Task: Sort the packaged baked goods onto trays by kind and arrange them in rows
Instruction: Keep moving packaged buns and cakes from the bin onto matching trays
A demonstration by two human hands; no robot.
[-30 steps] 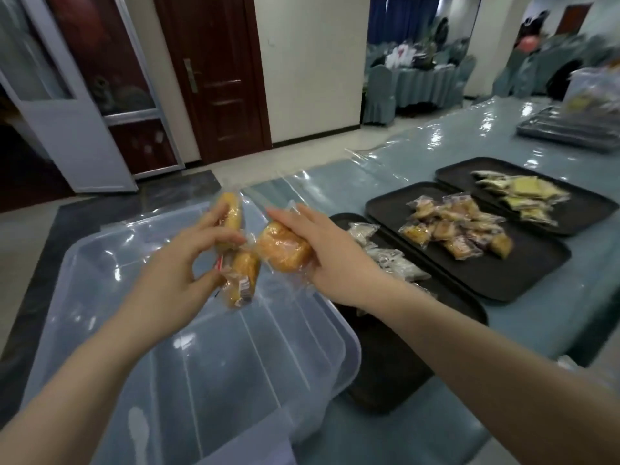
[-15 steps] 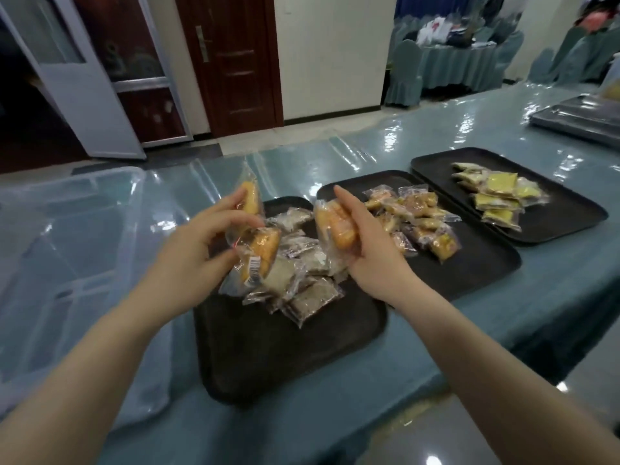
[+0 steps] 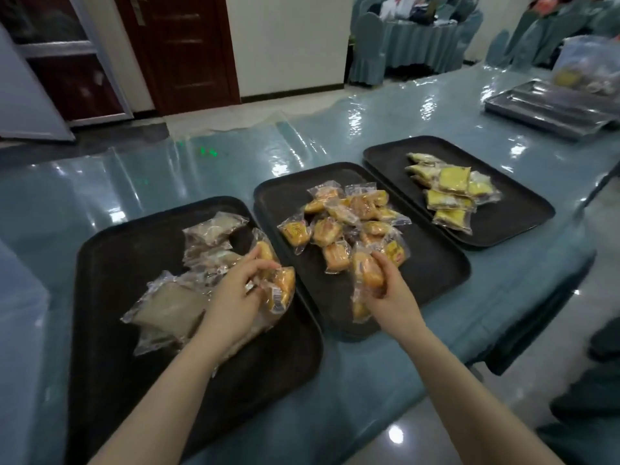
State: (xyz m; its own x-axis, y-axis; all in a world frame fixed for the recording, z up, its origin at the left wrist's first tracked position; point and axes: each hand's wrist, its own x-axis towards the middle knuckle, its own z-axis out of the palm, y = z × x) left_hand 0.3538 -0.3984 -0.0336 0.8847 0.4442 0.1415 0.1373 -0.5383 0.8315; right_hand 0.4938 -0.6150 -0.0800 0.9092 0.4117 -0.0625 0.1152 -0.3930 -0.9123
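Two hands work at the near edge of the worktop [image 3: 385, 374], which is covered in blue cloth under clear plastic. We see our left hand [image 3: 231, 297] over the nearest black tray [image 3: 110, 297], its fingers curled round two orange buns in clear wrappers [image 3: 280, 280], one showing a barcode label. Under and beside that hand lies a loose heap of pale wrapped cakes [image 3: 188, 290] on the same tray. Our right hand [image 3: 391, 293] reaches over the near edge of the middle tray [image 3: 432, 266], its fingers pinching one wrapped orange bun [image 3: 367, 273] just above the tray's surface. Just beyond it, a pile of wrapped orange buns [image 3: 349, 219] sits unsorted in the middle of that tray, packets overlapping at all angles. Farther right, the third tray [image 3: 516, 216] carries yellow wrapped cakes [image 3: 449, 193], stacked partly on one another. At the left edge a clear plastic bin [image 3: 20, 313] shows in part. Far right on the worktop we make out a stack of metal trays [image 3: 553, 109] with a clear bag [image 3: 587, 65] behind it. Beyond stand a dark wooden door [image 3: 188, 52] and draped chairs [image 3: 365, 52].
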